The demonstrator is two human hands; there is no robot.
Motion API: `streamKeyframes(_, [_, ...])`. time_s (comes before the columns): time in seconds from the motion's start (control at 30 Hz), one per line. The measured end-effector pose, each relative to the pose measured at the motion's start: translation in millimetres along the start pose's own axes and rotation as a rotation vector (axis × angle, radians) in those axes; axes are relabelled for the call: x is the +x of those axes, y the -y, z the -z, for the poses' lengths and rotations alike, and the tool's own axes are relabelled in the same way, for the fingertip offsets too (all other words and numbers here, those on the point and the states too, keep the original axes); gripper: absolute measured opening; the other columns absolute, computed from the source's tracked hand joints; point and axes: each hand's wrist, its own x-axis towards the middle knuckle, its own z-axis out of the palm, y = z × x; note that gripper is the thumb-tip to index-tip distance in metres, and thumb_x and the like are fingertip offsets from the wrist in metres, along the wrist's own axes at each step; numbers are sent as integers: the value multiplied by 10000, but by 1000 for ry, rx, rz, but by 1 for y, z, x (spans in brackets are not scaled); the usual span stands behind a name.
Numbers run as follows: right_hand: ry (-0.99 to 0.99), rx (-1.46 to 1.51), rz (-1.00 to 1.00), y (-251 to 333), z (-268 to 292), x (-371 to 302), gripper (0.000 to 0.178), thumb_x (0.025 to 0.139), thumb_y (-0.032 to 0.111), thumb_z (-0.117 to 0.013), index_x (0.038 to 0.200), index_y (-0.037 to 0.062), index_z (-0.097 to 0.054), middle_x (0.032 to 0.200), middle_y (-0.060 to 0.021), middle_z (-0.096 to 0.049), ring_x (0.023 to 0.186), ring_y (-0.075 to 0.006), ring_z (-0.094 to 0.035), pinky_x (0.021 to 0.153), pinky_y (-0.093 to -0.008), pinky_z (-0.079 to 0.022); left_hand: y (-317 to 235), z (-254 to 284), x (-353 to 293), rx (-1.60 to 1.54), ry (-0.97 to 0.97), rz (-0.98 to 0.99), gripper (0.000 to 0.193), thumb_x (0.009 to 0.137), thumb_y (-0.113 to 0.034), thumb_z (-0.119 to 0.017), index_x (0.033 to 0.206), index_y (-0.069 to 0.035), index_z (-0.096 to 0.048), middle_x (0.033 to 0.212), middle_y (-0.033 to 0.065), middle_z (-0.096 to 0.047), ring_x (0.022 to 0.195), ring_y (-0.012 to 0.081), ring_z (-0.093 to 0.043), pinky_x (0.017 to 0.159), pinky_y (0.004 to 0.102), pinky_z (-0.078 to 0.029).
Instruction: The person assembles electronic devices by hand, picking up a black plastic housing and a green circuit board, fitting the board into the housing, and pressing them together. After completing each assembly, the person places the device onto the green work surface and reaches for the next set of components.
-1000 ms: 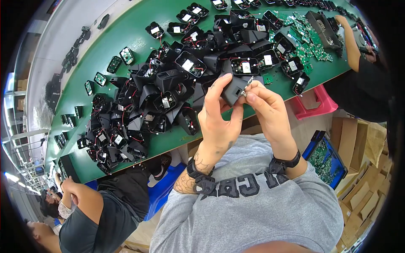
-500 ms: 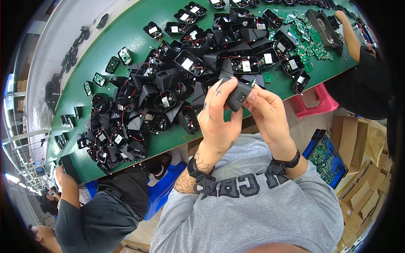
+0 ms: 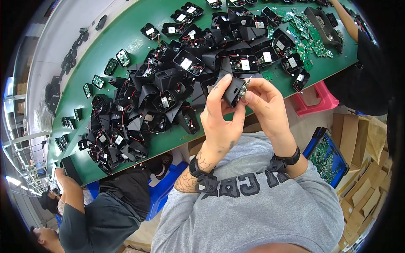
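Head view shows the left hand (image 3: 221, 122) and right hand (image 3: 265, 103) pinching a small black plastic housing (image 3: 233, 90) between fingertips above the near edge of the green table (image 3: 126, 38). It looks light, stiff and fiddly, with a circuit board at its right end, so gripping its plain sides seems safest. Beyond it, the pile of black housings (image 3: 168, 92) crowds the table, leaving little open room.

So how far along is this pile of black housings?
Done: some housings on the green table already show boards fitted inside. In hand: the left hand holds one black housing while the right hand works a small board at its opening. Left: the large heap, apparently.
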Motion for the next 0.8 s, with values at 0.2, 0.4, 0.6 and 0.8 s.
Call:
streamKeyframes(0.2, [-1,-106,136,-3,14,3,152,833,3,-646,980,14,-608,973,-46,-628,884,-102,-595,787,-261,-481,-14,9,13,-507,107,514,635,822,38,-651,1354,-95,-331,1103,160,-578,789,215,-670,663,307,-592])
streamKeyframes(0.4, [-28,-147,75,5,24,2,108,833,21,-655,935,18,-618,893,-37,-654,798,-98,-611,767,-245,-477,-11,34,26,-651,399,686,646,847,-2,-631,1400,-127,-321,1118,136,-544,759,180,-664,648,262,-563])
streamKeyframes(0.6, [20,125,-102,6,26,1,111,842,27,-644,947,14,-610,867,-41,-655,764,-90,-615,686,-218,-489,-4,28,21,-367,311,540,517,833,68,-572,1307,-92,-443,1030,54,-604,667,76,-577,543,206,-489])
streamKeyframes(0.8, [-88,-303,75,12,6,-4,186,790,5,-704,945,10,-603,826,-48,-661,682,-65,-611,575,-174,-479,-8,13,18,-260,175,446,464,866,-11,-563,1305,-133,-478,899,9,-613,693,58,-567,601,219,-486])
